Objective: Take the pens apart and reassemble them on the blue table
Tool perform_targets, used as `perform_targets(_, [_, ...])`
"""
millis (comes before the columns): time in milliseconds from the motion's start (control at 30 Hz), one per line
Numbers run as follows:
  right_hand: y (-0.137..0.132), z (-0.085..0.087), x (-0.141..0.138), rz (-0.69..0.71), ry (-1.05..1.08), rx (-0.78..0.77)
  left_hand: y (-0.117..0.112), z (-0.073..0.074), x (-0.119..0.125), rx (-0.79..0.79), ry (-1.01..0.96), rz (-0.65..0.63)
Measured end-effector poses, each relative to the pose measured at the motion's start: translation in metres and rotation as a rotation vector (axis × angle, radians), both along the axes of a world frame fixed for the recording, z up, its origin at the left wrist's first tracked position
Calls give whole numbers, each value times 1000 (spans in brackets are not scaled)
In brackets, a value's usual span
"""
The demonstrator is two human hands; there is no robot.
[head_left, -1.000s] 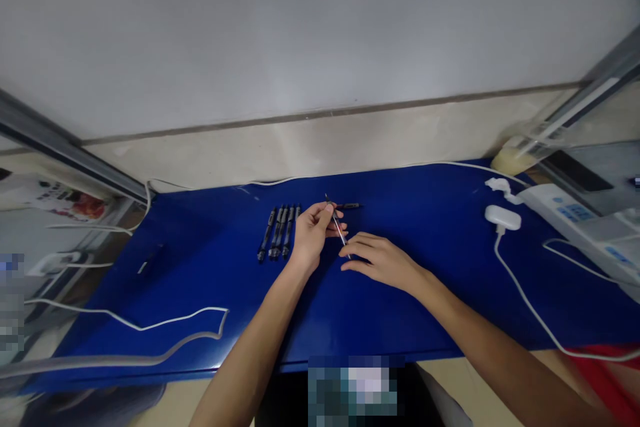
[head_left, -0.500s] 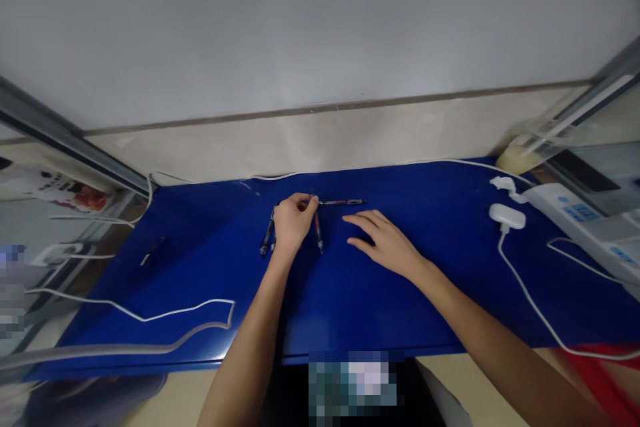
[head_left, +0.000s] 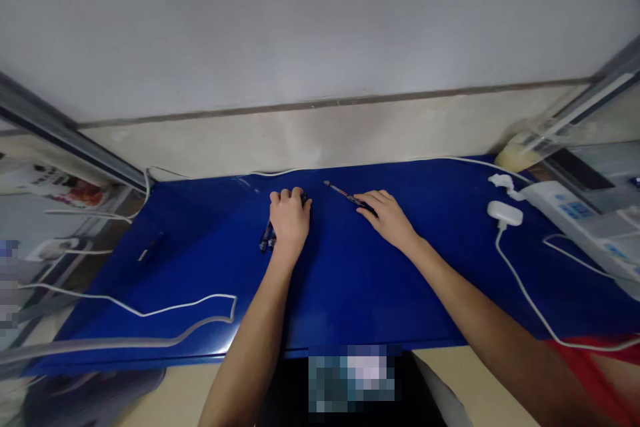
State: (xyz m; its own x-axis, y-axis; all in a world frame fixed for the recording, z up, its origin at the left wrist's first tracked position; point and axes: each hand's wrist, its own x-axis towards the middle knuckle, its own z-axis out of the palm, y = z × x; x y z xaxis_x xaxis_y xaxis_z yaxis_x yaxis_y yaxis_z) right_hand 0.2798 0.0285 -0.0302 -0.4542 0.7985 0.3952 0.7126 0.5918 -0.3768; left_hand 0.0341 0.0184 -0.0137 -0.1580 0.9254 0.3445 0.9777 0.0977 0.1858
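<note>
On the blue tabletop, my left hand [head_left: 290,218] is curled over dark pens, its fingers closed around them and hiding most of their length. The lower ends of these pens [head_left: 267,240] stick out below the hand, side by side on the table. My right hand [head_left: 386,217] is closed on the dark end of a single pen [head_left: 341,192] between thumb and fingers. That pen slants up and left, with a clear barrel and a reddish line inside, its tip pointing towards the wall. A gap separates the two hands.
A small dark object with a white mark [head_left: 145,253] lies at left. White cables [head_left: 185,307] cross the left side. At right are a white charger [head_left: 505,213] with its cable, a white device [head_left: 575,213] and a cup [head_left: 517,153]. A wall [head_left: 320,137] bounds the back.
The right hand, open before, now grips a pen that has turned from lying level to slanting. The left hand has turned palm down over the other pens, and the reddish pen beside it is out of sight there.
</note>
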Motion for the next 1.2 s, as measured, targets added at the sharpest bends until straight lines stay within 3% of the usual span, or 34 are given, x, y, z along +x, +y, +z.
perform_targets(133, [2,-1,-8,-83,-59,-11,-1,1,0,-8,59,1])
perform_targets(200, [1,-1,-8,-96,-17,-36,-3,3,3,41,69,-67])
perform_targets(367, [-5,9,0,-40,233,-106,-11,8,19,130,48,-605])
perform_targets(433, [-9,13,5,3,308,-158,-14,8,26,151,37,-704])
perform_targets(567, [-15,20,12,12,344,-250,-18,7,34,153,61,-704])
perform_targets(733, [-20,20,16,203,156,-295,-23,8,39,139,157,-733])
perform_targets(833, [-22,16,15,200,43,-231,-26,9,44,97,188,-762])
perform_targets(1100, [-28,11,11,146,-140,95,-31,9,54,-38,28,-649])
perform_targets(1200, [-30,17,9,109,-120,103,-31,9,54,-61,-43,-631])
